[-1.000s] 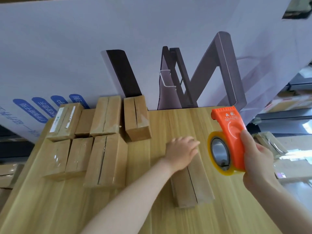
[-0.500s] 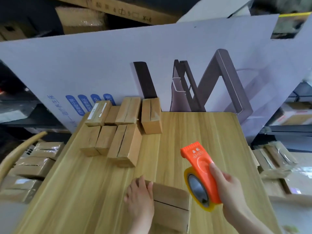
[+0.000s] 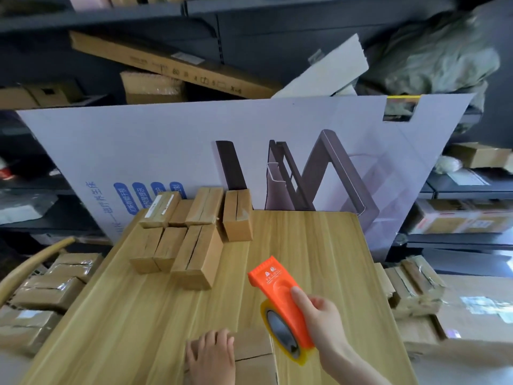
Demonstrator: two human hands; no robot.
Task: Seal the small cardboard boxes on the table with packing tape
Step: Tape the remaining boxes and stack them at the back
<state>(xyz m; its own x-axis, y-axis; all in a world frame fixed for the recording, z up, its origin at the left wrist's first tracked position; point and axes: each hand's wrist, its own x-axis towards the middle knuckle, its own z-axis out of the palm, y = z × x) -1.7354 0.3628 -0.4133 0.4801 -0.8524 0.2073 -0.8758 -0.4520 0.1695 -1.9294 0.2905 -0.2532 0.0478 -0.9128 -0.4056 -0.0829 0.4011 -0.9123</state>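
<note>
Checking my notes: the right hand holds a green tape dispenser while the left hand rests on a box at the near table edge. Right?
Not quite: in the head view the tape dispenser in the right hand is orange, not green. The left hand does rest on a box at the near edge of the table.

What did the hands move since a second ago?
The left hand pulled the box from mid-table to the near edge, turning it crosswise, and still rests flat on it. The right hand brought the tape dispenser nearer with it, still gripping. The pile of boxes stayed put.
</note>
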